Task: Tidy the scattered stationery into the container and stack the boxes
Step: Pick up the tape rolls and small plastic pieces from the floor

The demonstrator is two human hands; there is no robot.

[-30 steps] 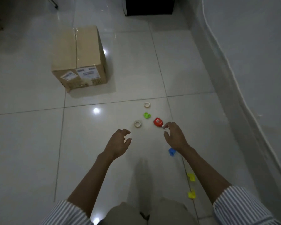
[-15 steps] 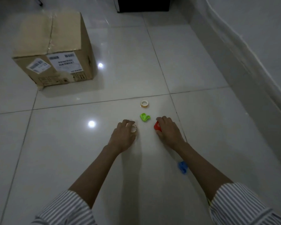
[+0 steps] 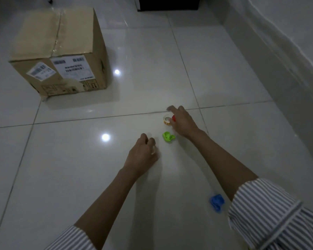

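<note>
My left hand (image 3: 143,153) is closed around a small tape roll (image 3: 153,150), of which only a pale sliver shows between the fingers. My right hand (image 3: 182,121) holds a red stationery piece (image 3: 173,117) in its palm while its fingers stretch over a second tape roll (image 3: 167,121) lying on the white floor. A green dispenser (image 3: 168,137) lies between the two hands, touched by neither. A blue dispenser (image 3: 216,202) sits on the floor under my right forearm. A sealed cardboard box (image 3: 61,53) stands at the far left.
A white wall (image 3: 287,51) runs along the right side. A dark cabinet base (image 3: 168,3) stands at the far end. The glossy floor tiles (image 3: 61,168) stretch away to the left and in front.
My right hand took up the red piece and moved forward to the far tape roll. My left hand closed on the near tape roll. The view dropped lower and closer to the floor.
</note>
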